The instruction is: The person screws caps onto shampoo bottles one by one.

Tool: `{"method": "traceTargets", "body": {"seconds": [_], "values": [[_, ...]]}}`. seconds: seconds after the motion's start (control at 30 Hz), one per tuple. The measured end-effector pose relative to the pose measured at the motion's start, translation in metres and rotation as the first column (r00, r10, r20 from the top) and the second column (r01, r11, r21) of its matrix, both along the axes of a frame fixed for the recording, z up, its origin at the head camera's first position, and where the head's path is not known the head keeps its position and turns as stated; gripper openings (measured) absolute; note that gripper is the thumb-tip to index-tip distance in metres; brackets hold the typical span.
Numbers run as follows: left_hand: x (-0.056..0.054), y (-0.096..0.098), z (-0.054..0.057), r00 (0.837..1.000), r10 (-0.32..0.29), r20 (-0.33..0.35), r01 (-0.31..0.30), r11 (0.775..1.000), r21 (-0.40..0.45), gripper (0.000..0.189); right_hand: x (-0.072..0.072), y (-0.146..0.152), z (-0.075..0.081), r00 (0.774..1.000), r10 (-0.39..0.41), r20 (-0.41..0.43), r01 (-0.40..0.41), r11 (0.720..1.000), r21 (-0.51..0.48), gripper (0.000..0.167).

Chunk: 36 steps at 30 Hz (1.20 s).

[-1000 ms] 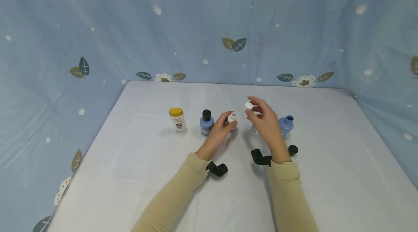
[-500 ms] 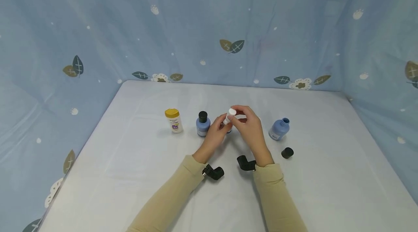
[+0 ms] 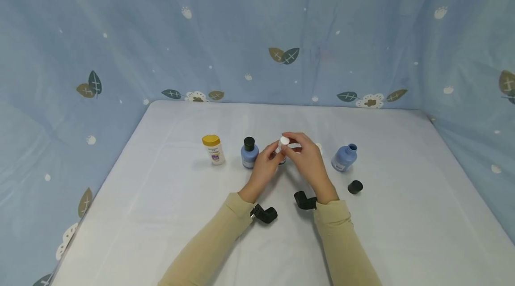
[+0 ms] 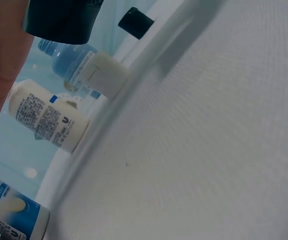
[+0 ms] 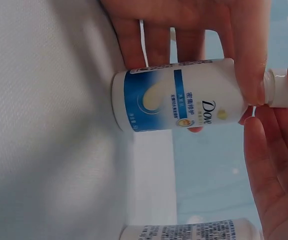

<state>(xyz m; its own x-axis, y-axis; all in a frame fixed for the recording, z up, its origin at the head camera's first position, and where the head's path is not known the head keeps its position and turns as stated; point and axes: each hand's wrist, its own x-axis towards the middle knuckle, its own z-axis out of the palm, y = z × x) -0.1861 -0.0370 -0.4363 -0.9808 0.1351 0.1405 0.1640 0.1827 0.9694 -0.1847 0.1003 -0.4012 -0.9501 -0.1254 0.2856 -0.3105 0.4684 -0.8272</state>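
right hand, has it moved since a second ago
Yes: against the open blue bottle, the right hand has moved left, bringing the white cap to the Dove bottle.

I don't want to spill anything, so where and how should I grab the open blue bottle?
The blue bottle is probably best held by its round body, below the sloping shoulder, with your right hand coming in from your right. It stands upright with its narrow mouth uncovered, and that wide body offers more to wrap than the short neck. A white bottle stands to its left.
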Motion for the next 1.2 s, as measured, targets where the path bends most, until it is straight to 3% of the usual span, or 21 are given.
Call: {"method": "traceTargets", "body": {"seconds": [0.13, 0.33, 0.47, 0.63, 0.87, 1.2], "values": [[0.010, 0.000, 0.016, 1.000, 0.003, -0.012, -0.003, 1.000, -0.013, 0.036, -0.002, 0.000, -0.003, 1.000, 0.006, -0.012, -0.006, 1.000, 0.002, 0.034], [0.011, 0.000, 0.017, 0.998, 0.004, -0.061, -0.005, 1.000, -0.019, 0.035, -0.003, 0.003, 0.001, 0.999, 0.047, -0.016, -0.046, 0.998, 0.046, 0.036], [0.011, 0.001, 0.016, 0.999, -0.001, -0.045, 0.001, 1.000, -0.002, 0.035, -0.002, 0.005, 0.003, 0.998, 0.059, -0.005, -0.058, 0.994, 0.088, 0.034], [0.009, 0.000, 0.012, 0.999, -0.008, -0.045, 0.008, 1.000, 0.012, 0.035, -0.002, 0.006, 0.002, 0.998, 0.054, 0.005, -0.055, 0.995, 0.089, 0.034], [-0.008, 0.000, -0.017, 1.000, -0.007, -0.020, 0.008, 0.999, 0.044, 0.037, -0.003, 0.004, 0.001, 0.998, 0.056, -0.007, -0.056, 0.996, 0.067, 0.036], [-0.007, 0.001, -0.020, 0.999, 0.020, -0.036, -0.021, 1.000, -0.020, 0.035, -0.005, -0.002, -0.007, 1.000, -0.016, -0.002, 0.016, 0.999, 0.042, 0.037]]}}
